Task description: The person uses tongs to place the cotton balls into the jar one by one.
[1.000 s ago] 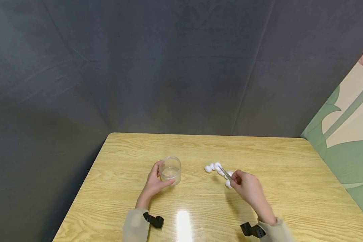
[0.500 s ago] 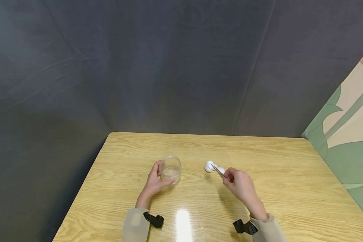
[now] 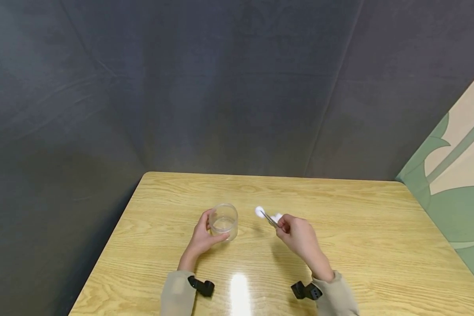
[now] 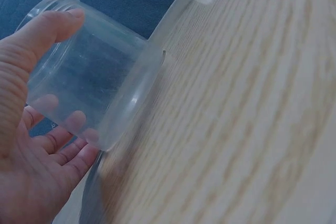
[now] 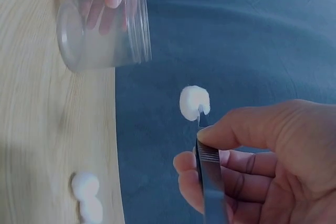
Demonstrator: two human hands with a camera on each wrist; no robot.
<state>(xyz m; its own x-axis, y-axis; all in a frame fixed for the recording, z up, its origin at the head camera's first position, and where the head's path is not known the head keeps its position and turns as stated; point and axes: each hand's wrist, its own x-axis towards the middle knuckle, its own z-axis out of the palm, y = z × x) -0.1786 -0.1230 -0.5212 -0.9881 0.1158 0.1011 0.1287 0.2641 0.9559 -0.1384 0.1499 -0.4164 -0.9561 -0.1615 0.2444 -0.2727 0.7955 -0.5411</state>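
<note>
A clear plastic jar, open at the top, stands upright on the wooden table. My left hand grips it, with the thumb on the near side and the fingers round the left; in the left wrist view the jar looks bare inside. Metal tweezers are pinched between thumb and fingers of my right hand. Their tips hold a white cotton ball in the air, right of the jar. More cotton balls lie on the table, partly hidden behind the right hand in the head view.
The wooden table ends at a dark curtain along its back. A panel with a flower pattern stands at the right side. Black wrist cameras sit on both sleeves.
My right hand has moved left, carrying the cotton ball in the tweezers away from the other cotton balls and closer to the jar. The left hand and the jar have stayed put.
</note>
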